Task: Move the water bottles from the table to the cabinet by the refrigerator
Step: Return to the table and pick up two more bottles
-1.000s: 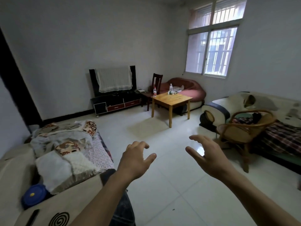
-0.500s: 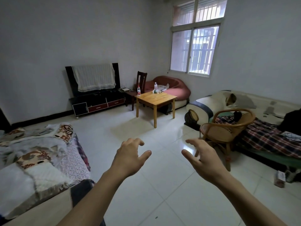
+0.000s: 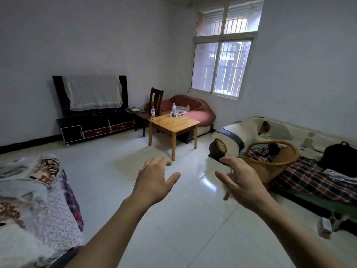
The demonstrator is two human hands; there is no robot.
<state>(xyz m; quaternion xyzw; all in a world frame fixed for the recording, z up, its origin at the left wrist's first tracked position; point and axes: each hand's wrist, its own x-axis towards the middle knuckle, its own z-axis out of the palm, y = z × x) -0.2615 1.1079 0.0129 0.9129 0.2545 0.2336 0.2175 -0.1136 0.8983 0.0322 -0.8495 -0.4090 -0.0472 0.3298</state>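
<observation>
Head view: 2 bottles (image 3: 153,112) (image 3: 174,108) stood on the table (image 3: 179,126), frame centre. Left hand (image 3: 154,180) and right hand (image 3: 243,182) empty, fingers loosely spread. Bottles looked light, thin-walled, squashy; grip mid-body.

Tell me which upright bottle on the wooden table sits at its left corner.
The red-labelled bottle, standing alone at the table's left corner beside the dark chair. The other upright bottle stands at the far edge, by the red sofa.

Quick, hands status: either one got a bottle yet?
Left hand: open, fingers loosely spread, holding nothing.
Right hand: open, holding nothing.
</observation>
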